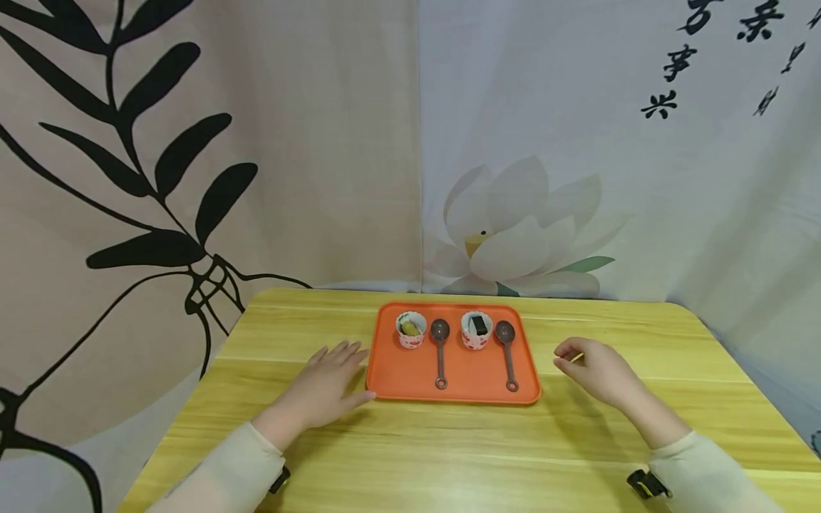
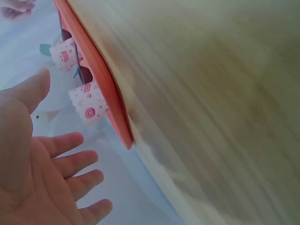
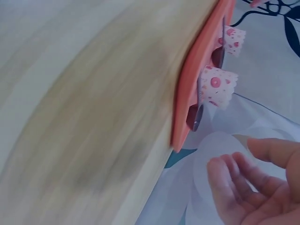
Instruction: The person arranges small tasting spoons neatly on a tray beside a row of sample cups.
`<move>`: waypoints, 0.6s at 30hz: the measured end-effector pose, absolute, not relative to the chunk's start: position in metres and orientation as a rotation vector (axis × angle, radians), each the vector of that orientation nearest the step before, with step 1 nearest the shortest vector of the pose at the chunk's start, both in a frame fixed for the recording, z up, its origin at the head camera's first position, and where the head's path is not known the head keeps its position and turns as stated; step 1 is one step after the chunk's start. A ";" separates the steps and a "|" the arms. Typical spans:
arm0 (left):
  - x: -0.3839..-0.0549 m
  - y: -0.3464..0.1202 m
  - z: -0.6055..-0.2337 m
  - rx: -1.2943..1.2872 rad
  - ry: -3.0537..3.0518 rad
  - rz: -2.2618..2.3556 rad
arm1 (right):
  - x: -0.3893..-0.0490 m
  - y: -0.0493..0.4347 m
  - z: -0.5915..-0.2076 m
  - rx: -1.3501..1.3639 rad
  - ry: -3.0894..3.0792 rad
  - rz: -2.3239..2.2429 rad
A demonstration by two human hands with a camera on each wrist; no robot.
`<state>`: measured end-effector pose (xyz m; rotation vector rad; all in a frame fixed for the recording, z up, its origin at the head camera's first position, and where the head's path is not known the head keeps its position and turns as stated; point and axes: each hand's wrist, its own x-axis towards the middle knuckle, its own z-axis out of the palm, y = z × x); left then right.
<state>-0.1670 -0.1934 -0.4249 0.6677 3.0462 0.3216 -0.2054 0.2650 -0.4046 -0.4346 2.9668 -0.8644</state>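
Note:
An orange tray (image 1: 474, 367) lies on the wooden table, between my two hands. My left hand (image 1: 327, 388) is at the tray's left side, fingers spread and thumb tip near the front left corner. Off the right side hovers my right hand (image 1: 596, 370), its fingers loosely bent with nothing in them. On the tray stand a left paper cup (image 1: 411, 340) with yellowish-green contents and a right paper cup (image 1: 475, 342) holding something black and white. A brown spoon (image 1: 440, 356) lies right of the left cup, and another spoon (image 1: 509, 360) right of the other cup.
The yellow wooden table (image 1: 449, 456) reaches back to a hanging cloth (image 1: 333, 142) printed with black leaves, a lotus and written characters. Dark straps (image 1: 648, 484) sit at both wrists over pale sleeves.

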 end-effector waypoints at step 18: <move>-0.168 -0.216 -0.406 0.714 3.192 0.193 | -0.199 0.290 -0.376 -0.581 3.164 -0.636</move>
